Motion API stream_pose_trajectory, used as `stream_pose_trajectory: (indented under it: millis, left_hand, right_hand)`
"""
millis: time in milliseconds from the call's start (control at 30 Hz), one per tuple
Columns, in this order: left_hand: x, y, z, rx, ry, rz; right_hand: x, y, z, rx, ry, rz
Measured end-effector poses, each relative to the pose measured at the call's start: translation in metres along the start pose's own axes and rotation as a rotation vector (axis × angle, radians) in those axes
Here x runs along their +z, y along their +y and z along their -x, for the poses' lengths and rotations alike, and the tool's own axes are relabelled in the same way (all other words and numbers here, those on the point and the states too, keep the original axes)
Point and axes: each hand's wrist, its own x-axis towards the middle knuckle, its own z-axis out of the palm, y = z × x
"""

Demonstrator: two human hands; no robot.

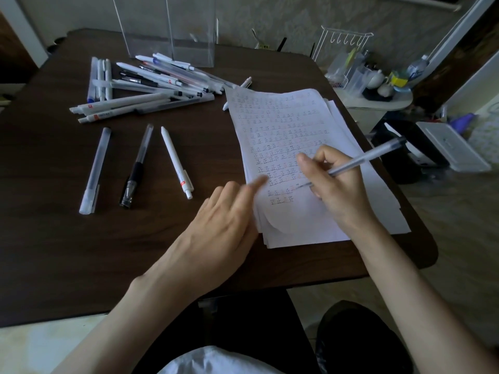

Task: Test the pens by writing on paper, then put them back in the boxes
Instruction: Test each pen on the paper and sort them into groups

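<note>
My right hand grips a clear pen with its tip touching the stack of paper, which is covered in rows of written marks. My left hand rests flat at the paper's left edge, fingers apart, holding nothing. Three single pens lie side by side left of the paper: a frosted capped pen, a black-grip pen and a white click pen. A pile of several pens lies at the back. Two clear boxes stand upright behind the pile.
The dark brown table ends just right of the paper. Beyond that edge a small side table carries a white wire rack, cups and bottles. A white tray sits lower right. My lap shows below the table's front edge.
</note>
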Motion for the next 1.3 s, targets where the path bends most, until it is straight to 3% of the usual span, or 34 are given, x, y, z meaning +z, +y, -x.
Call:
stream_pose_trajectory:
  millis: [300, 667, 933, 1300]
  left_hand:
    - [-0.012, 0.001, -0.003, -0.268, 0.261, 0.392]
    - [-0.014, 0.001, -0.001, -0.185, 0.319, 0.279]
    - [-0.016, 0.000, 0.001, -0.009, 0.314, 0.252]
    - [-0.022, -0.003, 0.004, -0.030, 0.442, 0.382]
  right_hand:
    - [0.017, -0.017, 0.003, -0.008, -0.141, -0.309]
    - [0.031, -0.024, 0.010, -0.022, -0.038, -0.332]
    - [0.044, -0.029, 0.006, -0.017, -0.051, -0.267]
    - [0.069, -0.042, 0.004, 0.000, -0.016, -0.382]
